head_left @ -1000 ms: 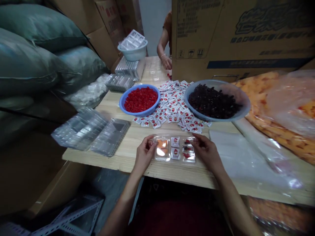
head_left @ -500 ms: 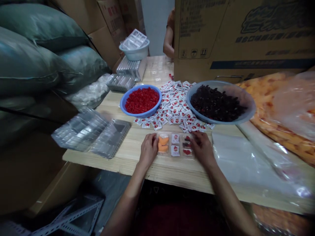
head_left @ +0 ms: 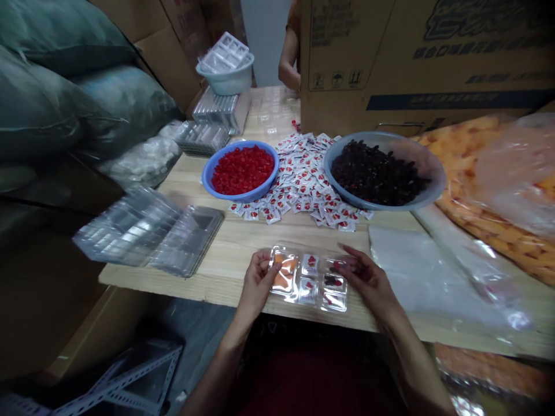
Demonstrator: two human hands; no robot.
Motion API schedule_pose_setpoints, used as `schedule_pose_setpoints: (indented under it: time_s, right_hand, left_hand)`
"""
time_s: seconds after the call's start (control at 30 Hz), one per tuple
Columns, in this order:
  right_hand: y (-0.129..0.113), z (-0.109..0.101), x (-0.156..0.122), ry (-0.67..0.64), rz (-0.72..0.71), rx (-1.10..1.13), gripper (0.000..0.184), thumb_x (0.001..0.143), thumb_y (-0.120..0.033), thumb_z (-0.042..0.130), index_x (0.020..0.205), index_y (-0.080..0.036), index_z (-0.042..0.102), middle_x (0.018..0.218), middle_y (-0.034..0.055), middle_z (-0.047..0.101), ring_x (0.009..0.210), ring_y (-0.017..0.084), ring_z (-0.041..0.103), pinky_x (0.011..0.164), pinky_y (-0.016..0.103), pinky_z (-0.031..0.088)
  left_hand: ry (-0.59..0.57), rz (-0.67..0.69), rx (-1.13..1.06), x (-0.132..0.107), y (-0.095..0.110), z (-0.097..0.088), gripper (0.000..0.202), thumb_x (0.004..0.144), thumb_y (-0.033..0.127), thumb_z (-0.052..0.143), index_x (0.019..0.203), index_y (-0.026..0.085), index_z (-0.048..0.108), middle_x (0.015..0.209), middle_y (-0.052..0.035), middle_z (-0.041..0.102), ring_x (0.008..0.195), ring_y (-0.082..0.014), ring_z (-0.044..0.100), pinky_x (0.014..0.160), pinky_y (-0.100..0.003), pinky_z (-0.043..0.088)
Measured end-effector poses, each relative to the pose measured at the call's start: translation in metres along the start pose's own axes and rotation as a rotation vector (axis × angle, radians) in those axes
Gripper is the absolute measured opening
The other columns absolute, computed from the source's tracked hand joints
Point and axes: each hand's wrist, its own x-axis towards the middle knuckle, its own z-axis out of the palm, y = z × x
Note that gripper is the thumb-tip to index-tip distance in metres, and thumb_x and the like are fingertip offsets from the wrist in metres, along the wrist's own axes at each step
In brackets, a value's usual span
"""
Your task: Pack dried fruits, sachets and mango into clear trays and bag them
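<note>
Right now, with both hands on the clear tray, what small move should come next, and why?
Probably lift the clear tray and set it aside: the left hand and right hand hold its opposite ends, and its compartments already look filled, with orange pieces, sachets and red bits.

This was a small food-packing workroom doubling as a storeroom. Printed cartons (head_left: 425, 58) and stuffed sacks (head_left: 65, 86) were piled close around a plain wooden counter (head_left: 243, 237). The counter carried goods in bulk: stacks of empty clear trays (head_left: 147, 231), a blue basin (head_left: 241, 197) of red pieces, a grey basin (head_left: 385, 207) of dark fruit, a heap of small sachets (head_left: 303, 179) and big plastic bags (head_left: 489, 190) of orange pieces. A filled tray (head_left: 310, 278) at the near edge held the same goods in its compartments, and another person's arm (head_left: 288, 58) showed at the far end.
</note>
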Motion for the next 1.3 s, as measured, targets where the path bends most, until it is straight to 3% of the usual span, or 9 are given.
schedule_pose_setpoints:
  time_s: [0.13, 0.33, 0.5, 0.63, 0.77, 0.87, 1.07, 1.17, 1.3]
  right_hand:
    - [-0.014, -0.007, -0.016, -0.021, 0.162, 0.175, 0.065, 0.074, -0.042, 0.085, 0.13, -0.024, 0.059, 0.1, 0.0063, 0.075, 0.099, 0.022, 0.07, 0.092, 0.035, 0.051]
    - [-0.013, -0.01, -0.027, 0.015, 0.173, 0.226, 0.056, 0.071, -0.041, 0.086, 0.119, -0.022, 0.063, 0.092, 0.0042, 0.075, 0.08, 0.018, 0.07, 0.073, 0.03, 0.052]
    - [-0.02, -0.032, -0.025, 0.079, -0.051, -0.082, 0.05, 0.082, -0.048, 0.074, 0.123, -0.021, 0.062, 0.099, 0.0058, 0.071, 0.088, 0.019, 0.066, 0.079, 0.032, 0.051]
    - [-0.025, -0.061, -0.029, 0.327, -0.186, -0.74, 0.028, 0.091, -0.044, 0.062, 0.101, -0.018, 0.067, 0.094, 0.0083, 0.065, 0.081, 0.021, 0.06, 0.073, 0.033, 0.048]
    - [-0.016, -0.071, -0.033, 0.328, -0.19, -1.216, 0.012, 0.089, -0.029, 0.062, 0.089, -0.017, 0.063, 0.095, 0.0116, 0.06, 0.088, 0.025, 0.057, 0.075, 0.035, 0.046]
    - [-0.014, -0.072, -0.033, 0.346, -0.156, -1.295, 0.014, 0.092, -0.017, 0.051, 0.082, -0.017, 0.061, 0.089, 0.0099, 0.059, 0.082, 0.022, 0.056, 0.073, 0.033, 0.044]
    - [-0.02, -0.051, -0.048, 0.285, -0.172, -1.375, 0.017, 0.084, -0.035, 0.068, 0.086, -0.018, 0.063, 0.092, 0.0131, 0.061, 0.086, 0.027, 0.056, 0.064, 0.034, 0.044]
    - [-0.018, -0.041, -0.056, 0.268, -0.188, -1.459, 0.005, 0.085, -0.019, 0.061, 0.089, -0.018, 0.062, 0.095, 0.0145, 0.061, 0.089, 0.028, 0.056, 0.061, 0.033, 0.043]
    - [-0.014, -0.045, -0.054, 0.232, -0.176, -1.446, 0.018, 0.091, -0.01, 0.049, 0.08, -0.018, 0.06, 0.086, 0.0109, 0.062, 0.081, 0.023, 0.057, 0.064, 0.032, 0.042]
  left_hand:
    - [-0.047, -0.118, -0.205, -0.017, -0.001, 0.002, 0.05, 0.079, 0.035, 0.079, 0.12, 0.021, 0.056, 0.095, -0.0039, 0.073, 0.089, -0.0171, 0.07, 0.083, -0.029, 0.052]
    - [-0.297, -0.395, -0.248, -0.051, 0.001, 0.014, 0.049, 0.08, 0.032, 0.079, 0.124, 0.017, 0.064, 0.119, -0.0129, 0.072, 0.104, -0.024, 0.07, 0.092, -0.034, 0.054]
    - [-0.128, -0.422, -0.287, -0.051, -0.007, 0.024, 0.042, 0.075, 0.031, 0.083, 0.111, 0.014, 0.068, 0.106, -0.0113, 0.076, 0.091, -0.0221, 0.074, 0.082, -0.03, 0.059]
    - [0.014, -0.376, -0.328, -0.037, 0.005, 0.023, 0.048, 0.068, 0.026, 0.088, 0.111, 0.015, 0.069, 0.102, -0.009, 0.077, 0.087, -0.0214, 0.075, 0.075, -0.025, 0.061]
    - [0.084, -0.313, -0.323, -0.026, 0.018, 0.016, 0.053, 0.067, 0.021, 0.088, 0.115, 0.016, 0.068, 0.104, -0.0083, 0.077, 0.086, -0.0198, 0.075, 0.073, -0.022, 0.062]
    - [0.101, -0.309, -0.307, -0.023, 0.018, 0.012, 0.051, 0.067, 0.022, 0.088, 0.114, 0.016, 0.069, 0.105, -0.0088, 0.077, 0.087, -0.0199, 0.075, 0.074, -0.022, 0.062]
    - [0.119, -0.337, -0.306, -0.026, 0.013, 0.015, 0.044, 0.065, 0.025, 0.089, 0.103, 0.016, 0.07, 0.095, -0.0068, 0.078, 0.083, -0.0193, 0.075, 0.067, -0.02, 0.061]
    - [0.126, -0.331, -0.311, -0.027, 0.014, 0.018, 0.043, 0.064, 0.025, 0.09, 0.102, 0.016, 0.071, 0.09, -0.0053, 0.077, 0.077, -0.0179, 0.074, 0.061, -0.018, 0.059]
    - [0.105, -0.318, -0.314, -0.027, 0.014, 0.019, 0.041, 0.066, 0.027, 0.089, 0.101, 0.015, 0.071, 0.092, -0.0073, 0.077, 0.077, -0.0175, 0.074, 0.063, -0.018, 0.059]
